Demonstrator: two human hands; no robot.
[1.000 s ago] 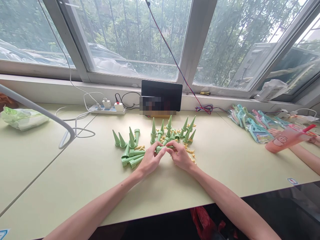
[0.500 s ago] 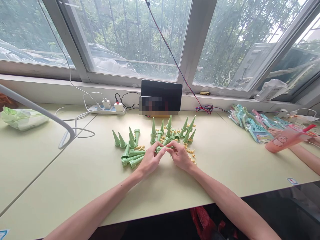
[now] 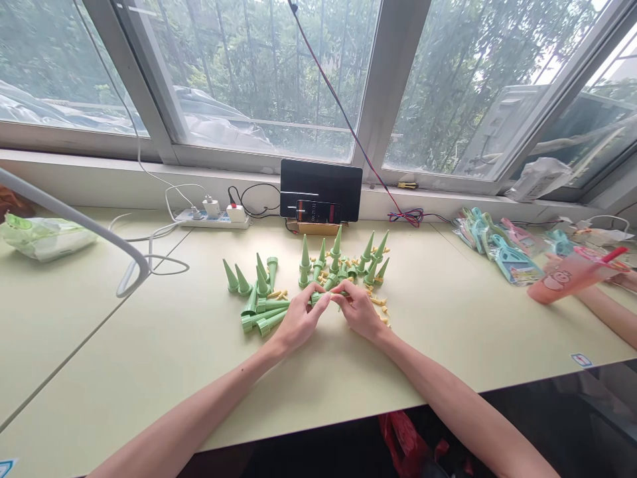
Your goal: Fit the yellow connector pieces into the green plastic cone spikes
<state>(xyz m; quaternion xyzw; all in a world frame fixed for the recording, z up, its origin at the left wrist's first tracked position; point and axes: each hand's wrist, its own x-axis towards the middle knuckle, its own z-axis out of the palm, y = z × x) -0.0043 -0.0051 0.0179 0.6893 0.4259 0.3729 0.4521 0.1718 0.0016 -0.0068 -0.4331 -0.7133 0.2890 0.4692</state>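
Fingertip work on the table, straight in front of the tablet. Left hand curled in, seemingly gripping a green piece with thumb and fingers, mostly hidden though. Right hand drawn into a pinch right beside the left one, tips about touching, but honestly can't tell if gripping something tiny or just resting there. So, green piece: near side of the tablet, roughly centred on it, at the meeting point of both hands

Looks like mid-step to me, two-handed fiddling with one small part, not at the putting-down stage. Next move, just judging: calls for a steady hold from the left and small, careful finger motion from the right, without bumping the loose stuff

Around that, left of the tablet and on its near side, green cones on their sides. Right of the tablet's middle, loose yellow bits. Closer to the tablet, more cones standing upright, easy to knock over. Directly before the tablet, a phone. Off to the tablet's left, a power strip
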